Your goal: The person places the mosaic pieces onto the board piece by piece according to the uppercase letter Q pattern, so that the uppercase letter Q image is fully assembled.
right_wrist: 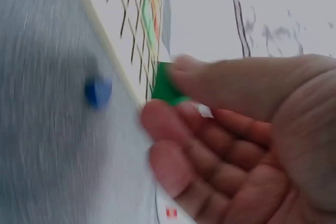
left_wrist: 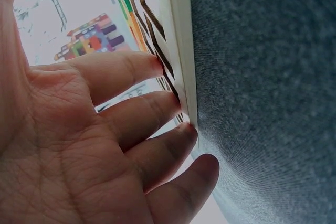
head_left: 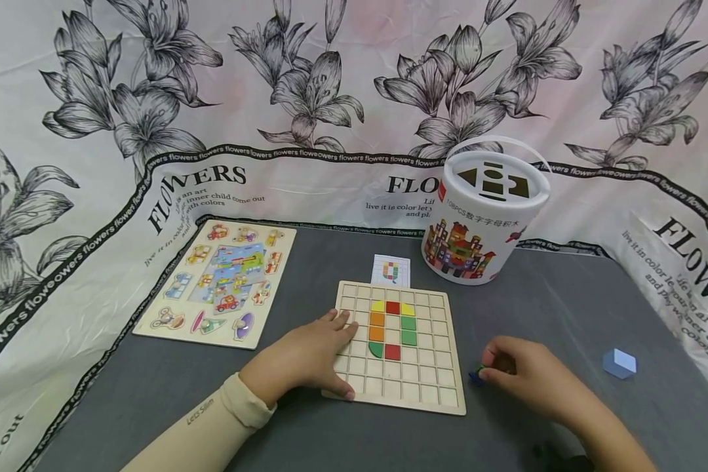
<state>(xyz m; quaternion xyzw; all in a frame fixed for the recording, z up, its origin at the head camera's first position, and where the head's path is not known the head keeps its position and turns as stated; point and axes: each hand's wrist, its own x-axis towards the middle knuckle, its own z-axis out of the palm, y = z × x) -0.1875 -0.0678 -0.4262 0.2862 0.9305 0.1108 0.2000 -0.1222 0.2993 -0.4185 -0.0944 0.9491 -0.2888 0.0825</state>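
A wooden grid board (head_left: 436, 393) lies on the grey table with yellow, red, orange and green pieces (head_left: 392, 352) set in a ring. My left hand (head_left: 307, 357) rests on the board's left side, its fingers spread along the edge; in the left wrist view the fingertips (left_wrist: 152, 66) touch the rim. Just off the board's right edge, my right hand (head_left: 525, 377) pinches a green block (right_wrist: 167, 83) between thumb and fingers. A small dark blue piece (head_left: 475, 376) shows beside those fingertips. The right wrist view shows a blurred blue piece (right_wrist: 98, 92) near the board.
Behind the board lies a pattern card (head_left: 379, 269) with a coloured Q. A white lidded bucket (head_left: 478, 223) stands at the back right. To the left is a wooden peg puzzle (head_left: 153, 303). A light blue cube (head_left: 619, 364) sits at far right.
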